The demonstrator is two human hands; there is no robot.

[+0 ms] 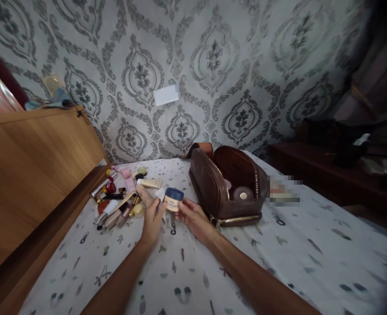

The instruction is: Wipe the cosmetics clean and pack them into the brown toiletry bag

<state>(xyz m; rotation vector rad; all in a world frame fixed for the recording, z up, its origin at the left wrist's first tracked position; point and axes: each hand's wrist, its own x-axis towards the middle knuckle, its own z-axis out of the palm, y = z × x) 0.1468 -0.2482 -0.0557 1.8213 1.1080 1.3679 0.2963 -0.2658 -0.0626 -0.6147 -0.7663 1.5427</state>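
Note:
A small jar (pixel 173 204) with a dark blue lid and a pale yellow body is held up between both hands. My left hand (pixel 153 221) touches its left side, and a white, tissue-like piece (pixel 160 193) shows by those fingers. My right hand (pixel 195 217) grips the jar from the right with thumb and fingers. To the right of the hands sits a brown leather bag (pixel 205 181), unzipped at the top, with a pinkish item (pixel 227 183) partly visible inside. Left of the hands lies a pile of cosmetics, with a cream tube (pixel 151 183) and a round yellowish container (pixel 138 210).
Everything lies on a white patterned sheet (pixel 180 271) against a patterned wall. A wooden panel (pixel 39 175) borders the left side. Beyond the bag is a blurred, pixelated item (pixel 282 192). Dark red furniture (pixel 298 166) stands at the right.

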